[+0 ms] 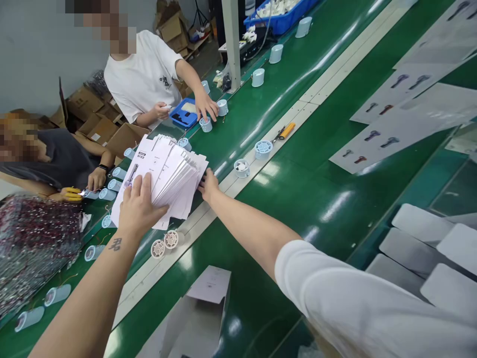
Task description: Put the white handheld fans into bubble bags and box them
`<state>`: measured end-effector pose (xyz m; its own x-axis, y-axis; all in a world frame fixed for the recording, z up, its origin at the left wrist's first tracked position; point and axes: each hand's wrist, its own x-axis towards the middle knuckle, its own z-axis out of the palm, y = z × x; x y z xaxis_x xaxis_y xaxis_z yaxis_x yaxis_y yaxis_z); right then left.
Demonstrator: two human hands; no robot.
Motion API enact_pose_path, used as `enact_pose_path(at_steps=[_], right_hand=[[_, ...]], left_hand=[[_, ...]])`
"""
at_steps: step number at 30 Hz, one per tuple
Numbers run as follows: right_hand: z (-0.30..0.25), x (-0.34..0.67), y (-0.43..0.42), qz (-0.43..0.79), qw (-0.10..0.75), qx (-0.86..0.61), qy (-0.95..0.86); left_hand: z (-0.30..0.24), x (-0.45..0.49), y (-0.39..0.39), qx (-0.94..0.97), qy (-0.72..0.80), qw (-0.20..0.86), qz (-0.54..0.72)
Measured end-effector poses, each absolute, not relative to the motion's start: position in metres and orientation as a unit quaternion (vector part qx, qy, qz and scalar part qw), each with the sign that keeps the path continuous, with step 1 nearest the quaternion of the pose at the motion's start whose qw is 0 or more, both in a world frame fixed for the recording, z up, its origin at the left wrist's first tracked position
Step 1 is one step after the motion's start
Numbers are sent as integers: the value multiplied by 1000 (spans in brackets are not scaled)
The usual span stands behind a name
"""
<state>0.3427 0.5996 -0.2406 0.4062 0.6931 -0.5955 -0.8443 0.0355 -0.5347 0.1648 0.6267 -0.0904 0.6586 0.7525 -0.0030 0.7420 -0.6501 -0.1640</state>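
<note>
A thick, fanned stack of flat white printed cartons (175,174) is between my hands, over the pale divider strip of the green line. My left hand (139,204) grips its near left side, fingers over the top sheet and thumb along the edge. At the stack's right edge, my right hand (209,186) holds on with its fingertips partly hidden behind the sheets. Just below the stack, two cream round slotted parts (164,243) rest on the strip. Right of my right hand stand a light-blue round part (242,168) and a slotted blue one (264,149).
Across the line, one person (143,74) touches a blue cup; another (55,159) works with yellow-handled pliers. An orange-handled tool (286,131) lies on the strip. An open white box (201,308) stands nearest me. Printed sheets (387,132) and white boxes (423,223) are at right.
</note>
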Motion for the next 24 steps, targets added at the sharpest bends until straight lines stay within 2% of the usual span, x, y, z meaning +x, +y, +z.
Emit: enact_pose_path(at_steps=[2, 5, 9, 14, 17, 21, 24], right_hand=[[-238, 344, 615, 568, 710, -399, 121], [-236, 349, 626, 647, 675, -349, 59], [-240, 354, 630, 682, 642, -350, -29], [-242, 336, 621, 683, 701, -180, -100], [-243, 312, 594, 635, 750, -175, -56], [-246, 286, 564, 572, 797, -193, 31], [-243, 287, 575, 539, 814, -189, 101]], left_hand=[[-95, 152, 628, -909, -410, 73, 13], [-103, 131, 629, -909, -412, 62, -18], [-112, 110, 630, -914, -398, 55, -56], [-127, 89, 630, -925, -348, 80, -126], [-133, 76, 630, -940, -295, 84, -146], [-134, 78, 637, -962, -242, 76, -102], [-125, 99, 653, -954, -290, 67, -33]])
